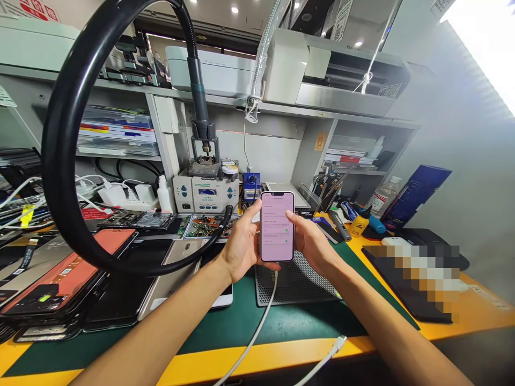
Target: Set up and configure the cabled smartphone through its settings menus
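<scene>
A smartphone [277,228] stands upright in front of me, its lit screen showing a pale menu with green toggles. My left hand [243,238] is wrapped round its left side and lower back. On the right side, my right hand [316,238] grips the edge, with the thumb at the screen's right border. Some of the fingers are hidden behind the phone. A white cable [263,316] runs from just below the phone down over the table edge. Under the hands lies a dark perforated metal plate [311,287] on the green mat [217,327].
A black hot-air hose [60,139] loops across the left, joined to a rework station [207,194]. Several disassembled phones [92,257] lie at left. A loose cable plug [338,346] hangs at the front edge. A yellow bottle [359,225] and blue roll [418,195] stand right.
</scene>
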Demonstrator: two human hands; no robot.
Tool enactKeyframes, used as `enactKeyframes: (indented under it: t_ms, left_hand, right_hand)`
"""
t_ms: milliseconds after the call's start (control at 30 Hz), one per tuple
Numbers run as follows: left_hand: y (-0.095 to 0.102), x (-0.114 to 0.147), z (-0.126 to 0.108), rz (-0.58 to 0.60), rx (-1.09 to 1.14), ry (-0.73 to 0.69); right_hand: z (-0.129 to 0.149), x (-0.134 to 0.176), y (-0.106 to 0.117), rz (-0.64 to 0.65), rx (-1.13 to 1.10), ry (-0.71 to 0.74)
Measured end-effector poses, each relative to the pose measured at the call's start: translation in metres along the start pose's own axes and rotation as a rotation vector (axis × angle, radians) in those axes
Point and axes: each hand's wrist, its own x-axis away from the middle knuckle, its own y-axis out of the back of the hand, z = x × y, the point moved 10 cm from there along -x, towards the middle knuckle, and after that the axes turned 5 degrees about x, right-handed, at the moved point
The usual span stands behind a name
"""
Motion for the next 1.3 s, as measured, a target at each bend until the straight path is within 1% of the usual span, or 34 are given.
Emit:
enactKeyframes:
  t_ms: [167, 367, 667, 833, 1000, 1133, 1300]
  left_hand:
    - [0.0006, 0.0005, 0.0002, -0.001, 0.011, -0.003]
    - [-0.0027, 0.0002, -0.0011, 0.04, 0.024, -0.013]
    - [-0.001, -0.0005, -0.0027, 0.047, 0.059, -0.01]
    - [-0.002, 0.0004, -0.0024, 0.046, 0.082, 0.006]
    - [-0.0019, 0.0012, -0.0032, 0.04, 0.064, 0.002]
    - [-0.0014, 0.0009, -0.0033, 0.038, 0.055, -0.011]
    - [-0.0004, -0.0007, -0.0025, 0.039, 0.056, -0.013]
  right_hand:
    - [-0.0004, -0.0004, 0.0034, -0.015, 0.037, 0.025]
    - [0.0055, 0.0042, -0.0037, 0.047, -0.021, 0.008]
    - [0.0048, 0.0036, -0.0032, 0.046, -0.068, 0.012]
    - [0.0027, 0.0019, 0.0027, -0.005, -0.057, 0.028]
    - [0.0027, -0.0004, 0.0032, 0.021, -0.019, 0.073]
    - [0.0014, -0.0005, 0.0033, 0.016, -0.062, 0.036]
    - [0.0038, 0.0022, -0.0016, 0.033, -0.13, 0.012]
